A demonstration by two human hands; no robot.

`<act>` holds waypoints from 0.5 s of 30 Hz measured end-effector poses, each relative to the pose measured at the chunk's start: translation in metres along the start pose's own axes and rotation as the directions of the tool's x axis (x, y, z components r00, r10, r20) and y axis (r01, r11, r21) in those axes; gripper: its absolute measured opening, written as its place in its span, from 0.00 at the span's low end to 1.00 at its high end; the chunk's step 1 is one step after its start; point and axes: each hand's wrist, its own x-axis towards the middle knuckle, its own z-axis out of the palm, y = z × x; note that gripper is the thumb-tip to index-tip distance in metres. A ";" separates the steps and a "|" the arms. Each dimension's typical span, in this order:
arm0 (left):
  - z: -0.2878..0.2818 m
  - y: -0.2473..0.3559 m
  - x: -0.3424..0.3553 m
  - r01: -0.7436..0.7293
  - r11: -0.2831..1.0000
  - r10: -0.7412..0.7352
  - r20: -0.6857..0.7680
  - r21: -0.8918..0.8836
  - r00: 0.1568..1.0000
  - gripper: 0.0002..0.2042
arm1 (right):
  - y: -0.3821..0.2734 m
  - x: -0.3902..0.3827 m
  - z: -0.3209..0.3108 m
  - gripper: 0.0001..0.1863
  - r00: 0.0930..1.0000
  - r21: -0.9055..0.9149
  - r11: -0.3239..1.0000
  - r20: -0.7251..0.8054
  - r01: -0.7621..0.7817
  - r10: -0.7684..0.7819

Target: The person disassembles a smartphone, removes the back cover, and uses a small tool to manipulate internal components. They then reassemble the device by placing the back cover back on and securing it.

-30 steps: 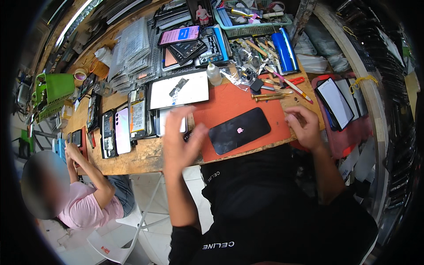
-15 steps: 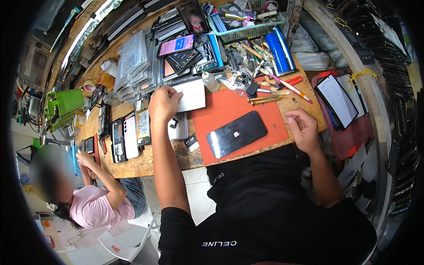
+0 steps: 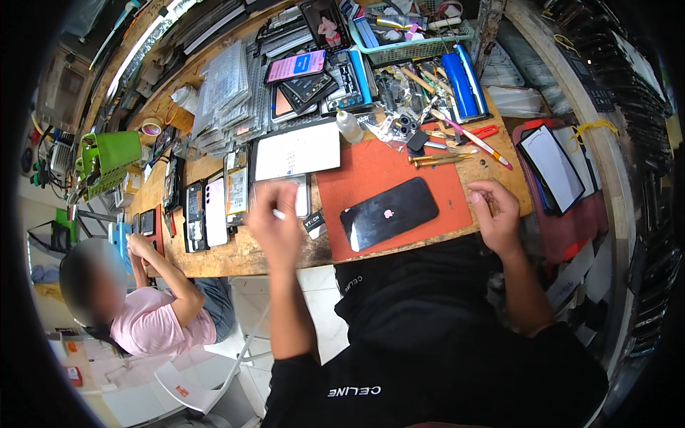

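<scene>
A black phone [image 3: 389, 214] lies face up on the orange mat [image 3: 428, 178], its screen dark with a small pale logo lit. My right hand [image 3: 497, 220] rests beside the mat's right edge, fingers loosely curled and apart, with nothing visible in them. Motion blurs my left hand [image 3: 278, 217], which hovers over the table's front edge, left of the mat. A small pale spot shows by its fingers; I cannot make out what it is. Just beyond this hand lies a white flat pad [image 3: 298, 151], partly over another phone [image 3: 302, 196].
A small dropper bottle [image 3: 349, 126], screwdrivers [image 3: 439, 160] and a blue roll [image 3: 459, 84] stand or lie behind the mat. Stacked phones [image 3: 300, 65] and clear plastic trays [image 3: 222, 85] crowd the back left. A person in pink [image 3: 160, 324] works at far left.
My left hand has let go of the white pad and pulled back toward the table's front edge. The view has shifted slightly. My right hand stays in nearly the same place.
</scene>
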 end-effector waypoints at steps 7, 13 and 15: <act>0.038 0.067 -0.106 0.299 0.847 -0.039 0.510 -0.439 0.859 0.07 | -0.057 -0.015 0.035 0.09 0.882 0.149 0.981 0.438 0.120 -0.174; 0.036 0.064 -0.107 0.274 0.862 -0.090 0.403 -0.427 0.911 0.08 | -0.058 -0.012 0.036 0.03 0.870 0.105 0.992 0.494 -0.073 0.012; 0.030 0.061 -0.102 0.267 0.875 -0.078 0.426 -0.404 0.901 0.08 | -0.054 -0.011 0.038 0.05 0.859 0.094 0.995 0.506 0.032 -0.076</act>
